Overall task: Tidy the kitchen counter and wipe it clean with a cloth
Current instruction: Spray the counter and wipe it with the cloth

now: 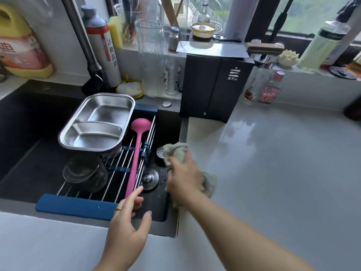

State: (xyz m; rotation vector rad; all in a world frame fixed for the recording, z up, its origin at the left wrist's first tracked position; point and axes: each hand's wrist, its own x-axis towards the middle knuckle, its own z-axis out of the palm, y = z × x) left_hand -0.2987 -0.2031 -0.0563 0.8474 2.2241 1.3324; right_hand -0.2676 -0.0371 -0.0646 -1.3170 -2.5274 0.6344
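My right hand [183, 178] grips a grey-green cloth [176, 151] at the left edge of the pale grey counter [283, 163], right where it meets the black sink [23, 122]. Part of the cloth hangs over the sink rim and part trails behind my wrist. My left hand [127, 222] hovers with fingers spread at the sink's front edge. Its fingertips are close to the blue-ended roll-up rack [78, 205] and the handle of a pink ladle [136, 153] that lies on the rack.
A divided steel tray [97, 122] and a dark glass lid [85, 172] rest on the rack. A black box [213, 83] stands at the counter's back, two small bottles [262, 85] beside it. Bottles, a tall glass [150, 55] and a faucet [88, 49] line the sill and sink's back.
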